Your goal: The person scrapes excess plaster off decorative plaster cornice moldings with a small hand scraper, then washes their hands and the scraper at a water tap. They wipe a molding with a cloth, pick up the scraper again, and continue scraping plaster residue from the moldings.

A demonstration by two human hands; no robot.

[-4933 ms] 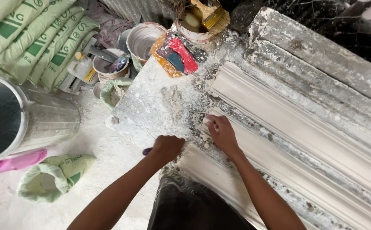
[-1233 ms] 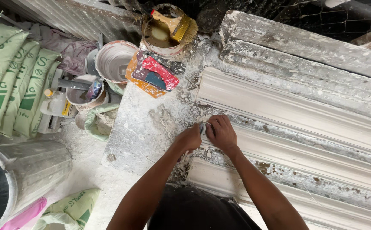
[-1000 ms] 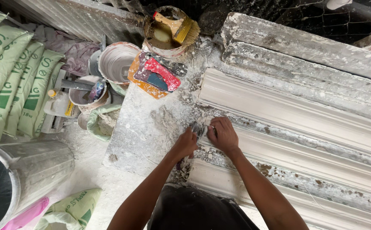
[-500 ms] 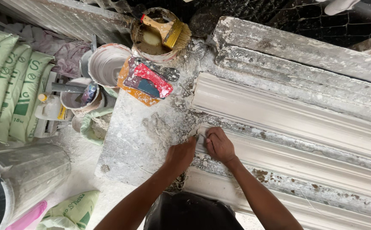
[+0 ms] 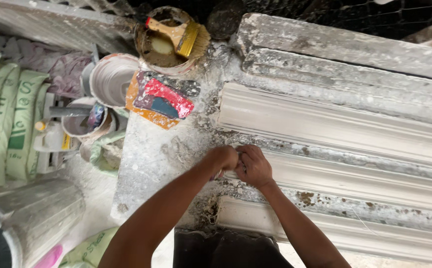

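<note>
Brush [image 5: 181,37] in bucket [image 5: 149,52], green sacks [image 5: 7,129], metal drum [image 5: 22,223]

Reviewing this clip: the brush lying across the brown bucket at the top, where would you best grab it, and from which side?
Probably by the wooden handle of the brush, coming from the upper left. The handle lies free across the bucket rim, while the bristles point right over the rim and look plaster-caked.
</note>
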